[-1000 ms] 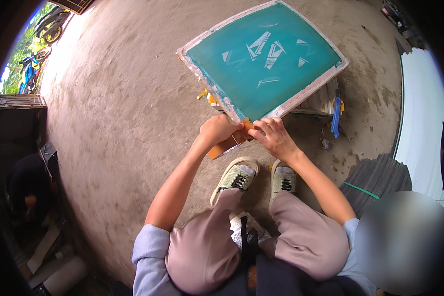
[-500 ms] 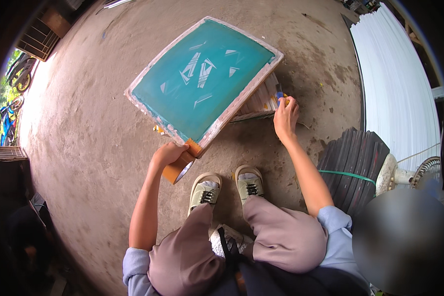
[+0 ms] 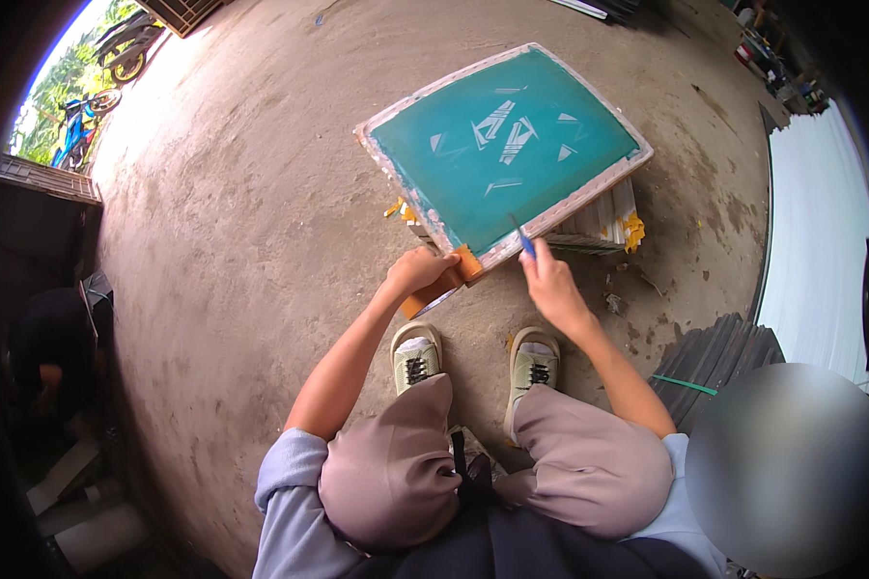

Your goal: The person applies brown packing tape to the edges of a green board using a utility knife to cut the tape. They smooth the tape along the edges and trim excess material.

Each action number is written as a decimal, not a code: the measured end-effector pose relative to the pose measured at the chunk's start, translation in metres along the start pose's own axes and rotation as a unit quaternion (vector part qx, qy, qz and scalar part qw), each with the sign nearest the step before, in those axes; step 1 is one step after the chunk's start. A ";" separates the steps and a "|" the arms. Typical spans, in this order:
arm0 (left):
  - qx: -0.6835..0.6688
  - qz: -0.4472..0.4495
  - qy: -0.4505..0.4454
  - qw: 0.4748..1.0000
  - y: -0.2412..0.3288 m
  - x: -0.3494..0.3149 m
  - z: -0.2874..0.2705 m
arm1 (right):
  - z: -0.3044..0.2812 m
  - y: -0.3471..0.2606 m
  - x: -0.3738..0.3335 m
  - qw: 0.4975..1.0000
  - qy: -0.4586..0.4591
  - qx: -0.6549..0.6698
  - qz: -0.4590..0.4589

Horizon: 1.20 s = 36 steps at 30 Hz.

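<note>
A silk-screen printing frame [image 3: 602,193] with teal mesh and pale geometric marks lies tilted on a stack of boards [image 3: 599,224]. At its near corner my left hand [image 3: 417,269] is closed round a roll of brown packing tape [image 3: 431,296]. A piece of the tape [image 3: 468,263] is stuck over that corner of the rim. In my right hand [image 3: 552,286] is a blue-handled knife [image 3: 526,243], its thin blade pointing up over the frame's near edge. The fingers wrap the handle, hiding its lower part.
Bits of yellow tape [image 3: 633,232] cling to the stack's side. To the right stand strapped dark sheets [image 3: 719,359], tall white sheets [image 3: 821,232] and a blurred round object [image 3: 792,463]. Motorbikes [image 3: 74,135] are at far left; a person in dark clothes [image 3: 53,338] is at the left.
My right hand has brought the knife from beside the stack to the frame's near edge, close to the tape. The view has swung, so the frame sits farther right.
</note>
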<state>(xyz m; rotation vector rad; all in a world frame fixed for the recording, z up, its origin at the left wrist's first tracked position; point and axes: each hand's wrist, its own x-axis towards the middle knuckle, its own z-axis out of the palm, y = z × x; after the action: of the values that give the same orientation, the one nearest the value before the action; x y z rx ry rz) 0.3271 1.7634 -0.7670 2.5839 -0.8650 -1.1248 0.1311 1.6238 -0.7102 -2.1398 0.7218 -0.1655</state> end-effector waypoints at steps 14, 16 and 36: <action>-0.115 0.039 0.008 0.993 -0.003 -0.005 0.009 | 0.048 -0.027 -0.017 0.975 -0.144 -0.169 0.007; -0.119 0.045 0.014 0.992 0.002 -0.007 0.009 | 0.046 -0.029 -0.016 0.973 -0.144 -0.181 0.008; -0.158 0.028 -0.028 0.987 0.001 -0.011 -0.002 | 0.060 -0.044 -0.010 0.972 -0.132 -0.194 -0.025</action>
<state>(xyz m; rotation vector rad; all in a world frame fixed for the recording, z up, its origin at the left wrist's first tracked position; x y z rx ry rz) 0.3217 1.7691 -0.7585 2.2665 -0.7010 -1.2150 0.1639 1.6909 -0.7135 -2.4887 0.5774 0.2516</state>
